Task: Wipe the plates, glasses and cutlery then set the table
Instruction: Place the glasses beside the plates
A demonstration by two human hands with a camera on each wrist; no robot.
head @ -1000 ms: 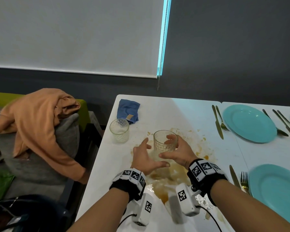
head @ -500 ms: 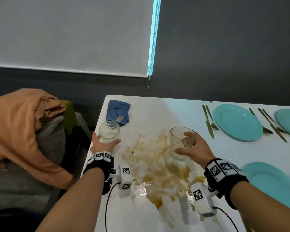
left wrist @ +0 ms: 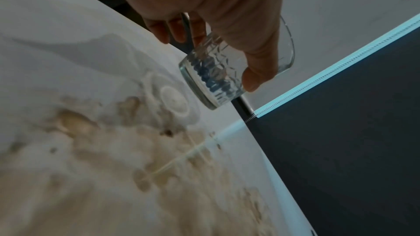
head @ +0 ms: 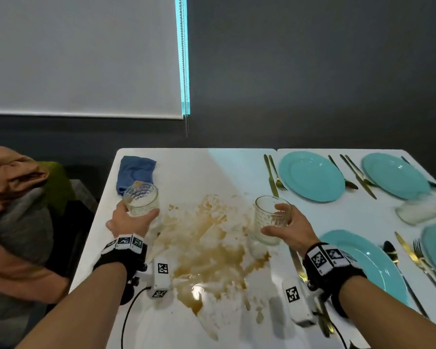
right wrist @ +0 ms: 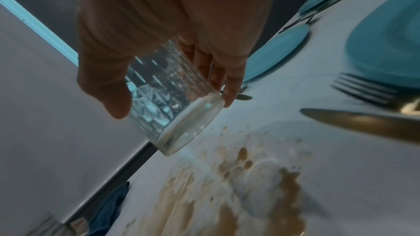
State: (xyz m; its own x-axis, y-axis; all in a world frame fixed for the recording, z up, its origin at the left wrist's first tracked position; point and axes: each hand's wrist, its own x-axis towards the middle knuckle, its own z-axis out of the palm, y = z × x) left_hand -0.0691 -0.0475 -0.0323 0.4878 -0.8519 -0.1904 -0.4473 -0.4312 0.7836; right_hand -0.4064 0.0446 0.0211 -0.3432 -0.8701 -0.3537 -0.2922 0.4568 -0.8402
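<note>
Our left hand grips one clear patterned glass tumbler above the white table's left edge; our right hand grips a second tumbler right of the brown spill. Four turquoise plates, one far right.

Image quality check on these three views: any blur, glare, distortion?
Head view: sharp centre, wide-angle bowing at the table edge, glare spot on the brown spill. Left wrist: glass fairly sharp, spill below soft and blurred. Right wrist: dim, hand shadowed, knife and fork smeared out of focus.
</note>
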